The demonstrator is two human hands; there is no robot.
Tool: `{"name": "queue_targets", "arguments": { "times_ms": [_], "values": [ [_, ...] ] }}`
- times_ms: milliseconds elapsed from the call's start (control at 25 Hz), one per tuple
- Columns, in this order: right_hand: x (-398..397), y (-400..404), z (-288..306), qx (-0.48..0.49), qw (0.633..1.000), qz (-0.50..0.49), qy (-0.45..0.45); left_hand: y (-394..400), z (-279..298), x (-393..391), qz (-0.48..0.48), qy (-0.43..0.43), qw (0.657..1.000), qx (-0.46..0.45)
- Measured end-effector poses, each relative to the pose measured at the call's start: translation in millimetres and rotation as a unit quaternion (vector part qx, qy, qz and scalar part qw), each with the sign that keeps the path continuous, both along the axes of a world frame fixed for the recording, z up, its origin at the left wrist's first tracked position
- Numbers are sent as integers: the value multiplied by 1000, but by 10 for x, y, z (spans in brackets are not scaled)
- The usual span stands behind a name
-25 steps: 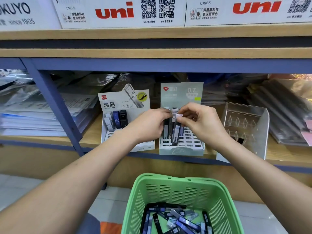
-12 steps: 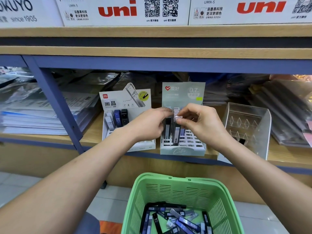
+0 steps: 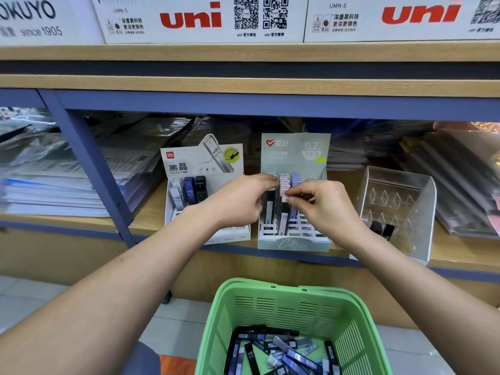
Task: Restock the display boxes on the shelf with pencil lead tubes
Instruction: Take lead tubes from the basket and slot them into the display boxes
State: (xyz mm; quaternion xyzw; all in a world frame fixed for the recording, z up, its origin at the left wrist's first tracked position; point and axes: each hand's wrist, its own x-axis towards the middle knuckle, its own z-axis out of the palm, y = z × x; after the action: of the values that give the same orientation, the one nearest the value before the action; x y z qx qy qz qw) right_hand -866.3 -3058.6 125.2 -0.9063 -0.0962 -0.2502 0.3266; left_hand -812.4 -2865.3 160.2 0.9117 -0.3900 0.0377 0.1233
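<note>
A pale green display box stands on the wooden shelf, with rows of pencil lead tubes upright in its slots. My right hand pinches the top of a pale-capped lead tube in the middle row. Curled against the box's left side, my left hand has its fingertips on the top of a black tube in the left row. Left of it, a white display box holds three tubes. Below my arms, a green basket contains several loose lead tubes.
A clear acrylic display stand with a couple of dark tubes sits to the right on the same shelf. Stacks of wrapped paper lie at left behind a blue upright post. White uni cartons line the shelf above.
Both hands stay at the green box. The tube under my right hand has gone from tilted to more upright in the middle row.
</note>
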Motion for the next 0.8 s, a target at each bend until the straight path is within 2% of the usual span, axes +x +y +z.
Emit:
{"name": "queue_targets", "arguments": {
  "times_ms": [120, 280, 440, 560, 680, 800],
  "values": [
    [9, 14, 2, -28, 999, -6, -26, -2, -1, 17, -3, -2, 1000, -3],
    [-15, 19, -11, -34, 999, -13, -13, -8, -1, 15, -7, -1, 1000, -5],
    [-70, 18, 37, 8, 999, -47, 1, 8, 18, -25, 8, -4, 1000, -30],
    [-219, 29, 28, 28, 995, -92, -14, 80, 13, -105, 41, -43, 995, -78],
    [-480, 175, -238, 56, 994, -73, 66, 163, -188, -329, 93, -55, 991, -76],
    [-712, 336, -686, -7, 971, -25, 238, 163, -659, -656, 53, 9, 998, 18]
  ]
}}
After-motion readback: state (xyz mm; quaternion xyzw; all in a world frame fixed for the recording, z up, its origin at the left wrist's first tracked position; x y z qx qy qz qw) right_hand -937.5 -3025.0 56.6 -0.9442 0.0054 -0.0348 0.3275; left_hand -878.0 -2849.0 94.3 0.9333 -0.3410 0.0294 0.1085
